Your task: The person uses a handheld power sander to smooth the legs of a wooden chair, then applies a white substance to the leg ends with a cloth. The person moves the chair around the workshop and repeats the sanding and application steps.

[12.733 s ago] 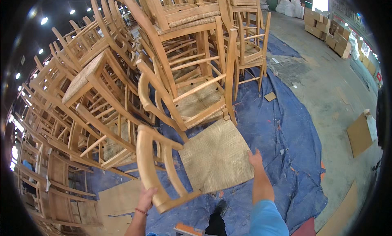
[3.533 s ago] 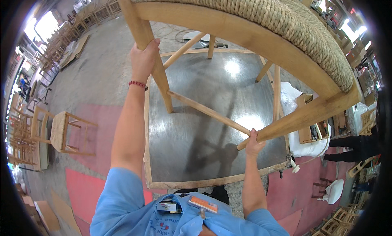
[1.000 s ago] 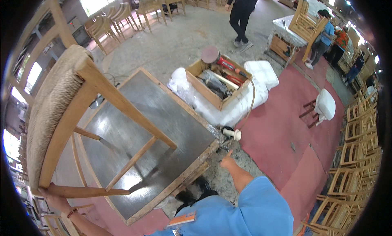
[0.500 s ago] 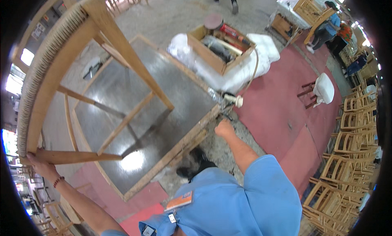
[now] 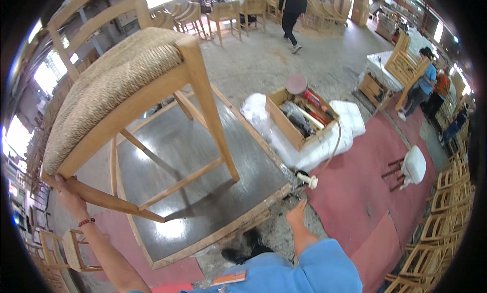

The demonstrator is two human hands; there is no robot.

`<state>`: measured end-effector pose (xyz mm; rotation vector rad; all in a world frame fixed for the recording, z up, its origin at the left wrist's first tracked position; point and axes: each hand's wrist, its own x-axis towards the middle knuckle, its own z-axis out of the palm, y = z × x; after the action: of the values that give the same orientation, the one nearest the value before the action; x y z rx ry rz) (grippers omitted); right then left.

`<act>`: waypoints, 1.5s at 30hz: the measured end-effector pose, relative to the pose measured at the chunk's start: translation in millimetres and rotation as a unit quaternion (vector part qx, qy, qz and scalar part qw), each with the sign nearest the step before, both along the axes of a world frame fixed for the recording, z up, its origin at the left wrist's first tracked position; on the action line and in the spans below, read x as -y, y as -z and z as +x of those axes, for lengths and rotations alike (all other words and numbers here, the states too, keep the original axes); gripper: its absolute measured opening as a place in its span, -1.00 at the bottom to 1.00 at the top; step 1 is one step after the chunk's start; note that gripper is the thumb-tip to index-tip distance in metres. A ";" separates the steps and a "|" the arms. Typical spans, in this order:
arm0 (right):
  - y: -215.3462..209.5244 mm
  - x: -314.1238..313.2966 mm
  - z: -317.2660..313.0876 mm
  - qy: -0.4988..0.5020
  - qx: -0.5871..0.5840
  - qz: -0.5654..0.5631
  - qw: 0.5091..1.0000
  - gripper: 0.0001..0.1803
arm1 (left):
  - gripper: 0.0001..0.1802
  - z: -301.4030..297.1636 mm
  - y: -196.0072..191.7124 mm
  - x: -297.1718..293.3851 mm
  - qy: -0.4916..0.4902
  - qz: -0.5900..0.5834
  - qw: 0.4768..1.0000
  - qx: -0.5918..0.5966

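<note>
A light wooden chair (image 5: pixel 127 103) with a woven rope seat (image 5: pixel 114 72) fills the left side. Its legs reach down to a low grey-topped worktable (image 5: pixel 264 171) with a wooden border. I cannot tell whether every foot touches the top. My left hand (image 5: pixel 72 199) is closed around the near left leg, just under the seat corner, with a beaded bracelet at the wrist. Beside the table's right corner, my right hand (image 5: pixel 297 214) hangs low with fingers stretched out and holds nothing I can see. Just beyond it lies a cream-coloured nozzle-like fitting (image 5: pixel 308 180) on a hose.
A cardboard box (image 5: pixel 284 121) of tools sits on white wrapped padding (image 5: pixel 337 141) behind the table. Reddish matting (image 5: pixel 350 176) covers the right floor, with a white-topped stool (image 5: pixel 413 166) on it. Chairs (image 5: pixel 436 227) line the right side. A person (image 5: pixel 292 14) walks at the back; others work far right.
My view has shifted, bringing the chair's backrest and the far room into sight. The chair looks more upright, my left hand still on its leg. My right hand's fingers have straightened.
</note>
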<state>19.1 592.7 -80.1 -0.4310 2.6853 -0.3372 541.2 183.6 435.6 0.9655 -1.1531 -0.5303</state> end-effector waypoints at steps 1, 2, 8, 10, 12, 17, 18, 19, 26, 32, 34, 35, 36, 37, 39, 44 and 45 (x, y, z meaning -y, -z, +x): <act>9.9 1.8 -4.0 -0.061 -0.006 0.003 0.998 0.19 | -0.33 -1.6 0.5 -1.2 0.001 -0.010 1.000 -0.007; 16.1 2.5 -8.9 -0.073 -0.014 0.026 0.997 0.16 | -0.32 -2.1 -0.7 -2.9 0.007 -0.005 1.000 -0.008; -122.5 65.7 -70.3 -0.309 0.344 0.227 0.857 -0.35 | -0.27 -11.5 -3.0 -8.4 0.019 -0.001 1.000 -0.016; -233.7 128.6 -75.6 -0.380 0.360 0.085 0.848 -0.37 | -0.25 -12.6 -6.2 -9.5 0.049 0.002 0.998 -0.040; -345.8 199.9 -69.8 -0.403 0.158 -0.076 0.898 -0.34 | -0.22 -12.2 -11.1 -10.1 0.028 0.046 0.998 -0.012; -500.7 336.1 13.0 -0.338 0.325 -0.639 0.610 -0.19 | -0.23 -15.9 -16.2 -4.6 0.030 0.050 0.998 -0.035; -510.6 339.6 22.4 -0.297 0.345 -0.658 0.600 -0.19 | -0.24 -18.1 -14.5 -2.4 0.031 0.032 0.998 -0.046; -518.3 342.9 30.0 -0.267 0.356 -0.674 0.590 -0.19 | -0.25 -19.9 -13.1 0.1 0.043 0.013 0.997 -0.066; -531.9 338.6 48.8 -0.257 0.263 -0.738 0.566 -0.23 | -0.34 -23.1 -2.0 9.9 -0.029 -0.025 0.998 -0.057; -522.3 343.6 56.4 -0.177 0.238 -0.756 0.584 -0.29 | -0.46 -24.9 4.8 9.6 -0.025 -0.067 0.992 -0.101; -523.0 334.9 57.5 -0.154 0.254 -0.773 0.561 -0.22 | -0.48 -24.8 7.0 5.0 -0.030 -0.078 0.988 -0.126; -523.2 329.5 57.7 -0.176 0.247 -0.788 0.536 -0.19 | -0.49 -24.3 8.5 0.5 -0.033 -0.081 0.987 -0.132; -523.2 321.5 58.8 -0.151 0.258 -0.786 0.540 -0.22 | -0.50 -23.0 10.1 -5.6 -0.039 -0.089 0.985 -0.141; -521.0 312.7 61.1 -0.161 0.255 -0.793 0.530 -0.25 | -0.51 -21.6 12.2 -12.6 -0.043 -0.098 0.982 -0.158; -512.0 289.4 61.8 -0.165 0.206 -0.813 0.519 -0.31 | -0.54 -15.9 20.5 -38.1 -0.069 -0.080 0.986 -0.127; -462.8 222.1 60.5 -0.238 0.272 -0.837 0.410 -0.22 | -0.56 6.7 44.8 -120.3 -0.212 -0.002 0.977 0.006; -455.3 201.6 61.5 -0.211 0.318 -0.826 0.414 -0.20 | -0.55 7.8 51.1 -135.9 -0.146 -0.064 0.986 -0.038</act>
<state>80.6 391.0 375.2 -1.0494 0.5415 -2.2738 549.0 319.5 384.5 0.9746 -0.9448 -0.2514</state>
